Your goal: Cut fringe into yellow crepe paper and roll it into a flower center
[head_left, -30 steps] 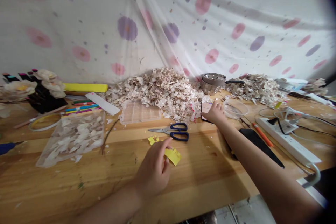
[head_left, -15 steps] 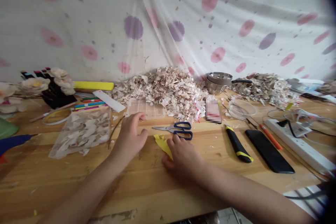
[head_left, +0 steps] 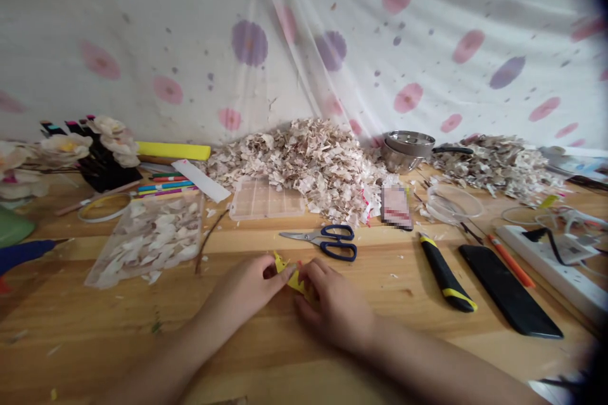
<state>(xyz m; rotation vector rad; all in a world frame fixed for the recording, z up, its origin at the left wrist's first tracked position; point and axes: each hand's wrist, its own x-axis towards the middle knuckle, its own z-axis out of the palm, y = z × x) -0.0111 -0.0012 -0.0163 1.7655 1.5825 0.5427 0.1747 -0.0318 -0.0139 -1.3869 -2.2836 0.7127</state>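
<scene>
Both my hands meet on a small piece of yellow paper [head_left: 289,273] with a fringed edge, low on the wooden table [head_left: 361,335]. My left hand [head_left: 247,288] pinches its left side with the fingers closed. My right hand [head_left: 332,304] grips its right side, fingers curled over it. Most of the paper is hidden between the fingers. Blue-handled scissors [head_left: 327,240] lie just beyond the hands, not touched.
A big heap of pale shavings [head_left: 304,161] sits at the back, with a clear compartment box [head_left: 266,199] and a bag of petals [head_left: 147,240] on the left. To the right lie a black-and-yellow utility knife [head_left: 446,272], a black phone [head_left: 510,291], a power strip [head_left: 551,259] and metal bowls [head_left: 408,145].
My left hand came back from the clear box to the yellow paper, and both hands now pinch it together. Earlier still, my right hand returned from the far card.
</scene>
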